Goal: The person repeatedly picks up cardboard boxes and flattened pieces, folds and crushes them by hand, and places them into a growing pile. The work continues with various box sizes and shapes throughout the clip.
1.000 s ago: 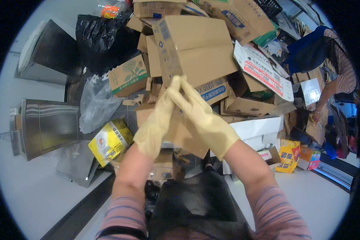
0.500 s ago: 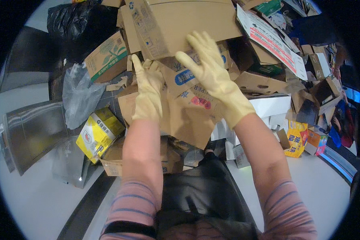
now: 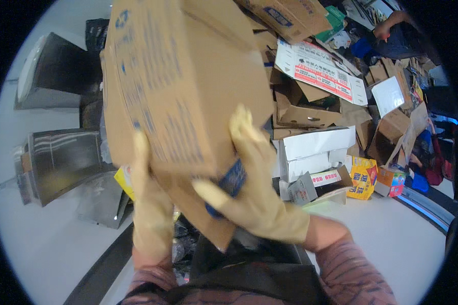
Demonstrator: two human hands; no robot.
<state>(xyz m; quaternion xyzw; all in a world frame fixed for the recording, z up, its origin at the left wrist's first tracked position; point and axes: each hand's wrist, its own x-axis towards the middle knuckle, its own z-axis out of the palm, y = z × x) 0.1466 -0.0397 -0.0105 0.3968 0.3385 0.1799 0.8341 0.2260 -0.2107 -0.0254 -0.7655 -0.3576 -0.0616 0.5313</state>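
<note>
A large brown cardboard box (image 3: 188,86) with blue print is raised in front of me, tilted and blurred by motion. My left hand (image 3: 152,198), in a cream rubber glove, grips its lower left side with the thumb up along the face. Gloved the same way, my right hand (image 3: 259,188) has its fingers against the lower right side. Its thumb presses a brown flap (image 3: 208,218) with a dark blue patch, hanging beneath the box. The fingers of my left hand are mostly hidden behind the cardboard.
At right lie a white carton (image 3: 318,152), a grey box (image 3: 310,188), a yellow bag (image 3: 361,178) and a white-and-red printed sheet (image 3: 320,71). Dark metal panels (image 3: 63,162) stand at left. Another person's arm (image 3: 392,23) shows at the far right.
Both hands have drawn closer to me and now hold the large box up, where before they reached over the pile. Another person's arm has come into view at upper right.
</note>
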